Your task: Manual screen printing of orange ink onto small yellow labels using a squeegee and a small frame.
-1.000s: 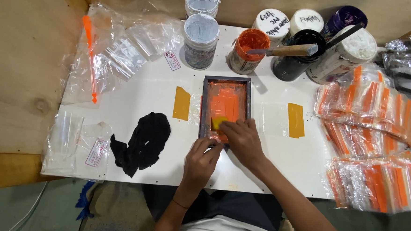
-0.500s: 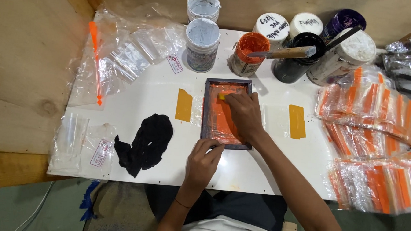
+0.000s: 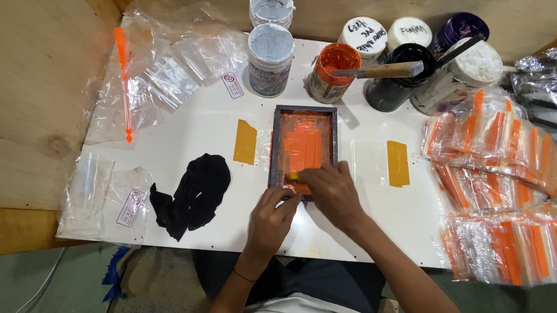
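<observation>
A small dark printing frame (image 3: 306, 111) filled with orange ink lies in the middle of the white board (image 3: 185, 117). My right hand (image 3: 335, 192) is at the frame's near end, gripping a small yellow-edged squeegee (image 3: 294, 176) that rests on the inked mesh. Just below the frame's near left corner, my left hand (image 3: 273, 216) has its fingers curled on the frame's edge. A strip of clear plastic lies under the frame, with a yellow tape piece (image 3: 245, 142) on its left and another (image 3: 397, 163) on its right.
Open paint tubs stand along the far edge, among them an orange one (image 3: 334, 65) with a spatula (image 3: 384, 70) across it. A black cloth (image 3: 194, 193) lies at the left front. Clear bags (image 3: 162, 68) sit at the left, and stacked orange-printed packets (image 3: 511, 194) at the right.
My right hand went from the frame's near end up to its far end, then drew the squeegee back to the near end. My left hand stayed at the near edge.
</observation>
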